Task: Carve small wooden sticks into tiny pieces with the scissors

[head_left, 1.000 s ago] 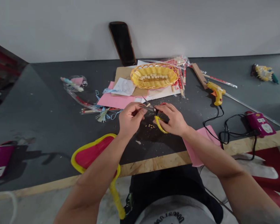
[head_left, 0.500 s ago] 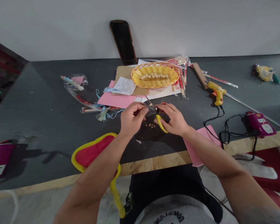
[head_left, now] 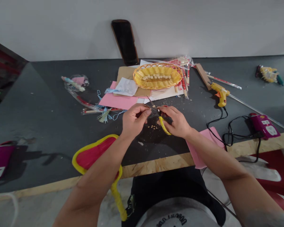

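Scissors (head_left: 159,111): in our right hand (head_left: 176,121), just above the dark table (head_left: 49,126); the blades (head_left: 152,109) stand apart, reaching toward our left hand (head_left: 135,118); any cut at this spot looks unfinished to us
Right hand: wrapped around the handles and clamped on them
Left hand: thumb and fingers drawn close together by the tip of one blade; whether they pinch something thin, we cannot tell
Pale bits (head_left: 153,127): scattered on the table below the scissors; we judge that some snipping is done
Basket (head_left: 159,84): behind our hands, on card and paper; a row of small pale pieces (head_left: 157,77) lies inside; how many are left to add, we cannot tell
Glue gun (head_left: 220,93): lying to our right; neither hand touches it
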The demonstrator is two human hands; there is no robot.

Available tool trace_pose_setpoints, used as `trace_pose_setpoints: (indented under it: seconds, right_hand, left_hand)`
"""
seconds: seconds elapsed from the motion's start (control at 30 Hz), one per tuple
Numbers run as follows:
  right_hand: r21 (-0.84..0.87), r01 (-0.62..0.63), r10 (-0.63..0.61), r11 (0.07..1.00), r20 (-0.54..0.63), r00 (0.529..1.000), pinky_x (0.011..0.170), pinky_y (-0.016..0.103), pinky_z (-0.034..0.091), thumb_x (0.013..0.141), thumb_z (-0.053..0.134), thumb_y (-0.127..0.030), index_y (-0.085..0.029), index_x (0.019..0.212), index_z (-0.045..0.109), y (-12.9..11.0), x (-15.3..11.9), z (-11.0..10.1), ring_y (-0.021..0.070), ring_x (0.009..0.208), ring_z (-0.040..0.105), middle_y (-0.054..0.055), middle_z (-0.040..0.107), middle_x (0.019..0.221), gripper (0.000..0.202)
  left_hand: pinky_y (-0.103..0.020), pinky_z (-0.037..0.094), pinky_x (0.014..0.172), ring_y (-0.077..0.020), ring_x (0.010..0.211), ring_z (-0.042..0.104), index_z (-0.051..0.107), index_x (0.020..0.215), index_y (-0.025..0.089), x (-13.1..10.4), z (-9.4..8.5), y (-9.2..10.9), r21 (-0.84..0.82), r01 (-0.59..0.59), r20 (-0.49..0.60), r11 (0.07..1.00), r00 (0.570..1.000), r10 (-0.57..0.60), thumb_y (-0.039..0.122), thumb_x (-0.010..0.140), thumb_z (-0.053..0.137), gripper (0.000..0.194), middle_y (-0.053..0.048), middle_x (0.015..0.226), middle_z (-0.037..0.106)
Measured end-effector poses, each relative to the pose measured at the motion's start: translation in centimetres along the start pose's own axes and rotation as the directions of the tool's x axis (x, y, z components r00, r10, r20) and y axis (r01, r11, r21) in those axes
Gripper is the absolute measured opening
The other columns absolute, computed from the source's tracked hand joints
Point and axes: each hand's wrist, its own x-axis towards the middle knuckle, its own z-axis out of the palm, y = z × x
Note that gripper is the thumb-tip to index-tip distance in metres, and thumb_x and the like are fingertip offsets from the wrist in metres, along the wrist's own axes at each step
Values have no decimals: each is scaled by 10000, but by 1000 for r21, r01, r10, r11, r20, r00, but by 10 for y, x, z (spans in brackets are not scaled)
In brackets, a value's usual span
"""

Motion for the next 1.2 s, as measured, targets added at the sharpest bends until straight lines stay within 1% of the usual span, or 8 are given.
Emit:
trace_pose_setpoints:
  seconds: [0.23,0.43,0.57,0.7,0.8,0.97,1.07,1.2]
  right_hand:
    - [-3,-10,10,1000,11,1000,841,364,565,898,563,-203,-192,1288,554,-6,3,-4,208,900,667,80,704,976,390]
    - [-3,-26,26,1000,1,1000,839,358,564,895,589,-213,-187,1280,564,-5,2,-2,211,911,664,76,699,959,387]
    - [-26,-66,66,997,-4,998,880,401,562,899,620,-275,-211,1294,557,-2,0,1,251,1024,656,91,697,1006,405]
    - [-32,-54,54,998,-7,999,908,436,559,909,622,-337,-205,1297,554,0,-1,1,273,1093,640,120,696,1101,416]
    - [-28,-44,44,999,-2,999,913,436,560,909,621,-327,-202,1295,554,-1,0,0,270,1094,640,119,699,1106,411]
    - [-18,-6,5,1000,-18,1000,937,434,552,907,635,-310,-151,1274,569,-1,0,0,271,1078,646,134,702,1067,405]
    - [-12,4,-4,1000,-14,1000,929,433,554,917,623,-318,-171,1276,561,-1,1,0,264,1057,652,122,707,1060,393]
    - [-14,4,-4,1000,5,1000,892,425,561,933,589,-310,-193,1295,544,-1,1,-1,250,1008,662,108,713,1042,384]
  left_hand:
    - [-205,419,456,-48,447,502,682,766,175,-1,1,-3,-7,0,-39,1000,999,0,303,855,689,156,-34,880,746]
    - [-205,414,455,-54,459,528,668,762,180,-1,2,-4,10,-3,-72,1000,997,4,261,806,717,104,-19,865,737]
    - [-209,420,462,-54,439,508,670,755,181,-1,1,-3,23,10,-31,1000,999,-9,261,848,665,123,-12,809,726]
    - [-218,427,482,-58,442,507,667,744,180,-2,0,-2,30,17,-16,999,1000,-16,277,862,659,153,0,754,696]
    - [-223,425,478,-58,436,502,664,733,181,-2,0,-2,18,25,-6,1000,1000,-25,279,856,662,157,1,755,693]
    - [-219,405,451,-67,427,511,662,724,181,-1,1,-2,-13,43,30,999,999,-42,278,848,669,158,2,710,689]
    - [-215,393,435,-65,419,507,660,718,182,-2,1,-1,-23,50,38,998,998,-50,269,843,668,152,4,702,686]
    - [-217,395,434,-53,414,494,669,732,181,-2,1,-1,-30,57,35,998,998,-56,267,836,667,135,1,765,700]
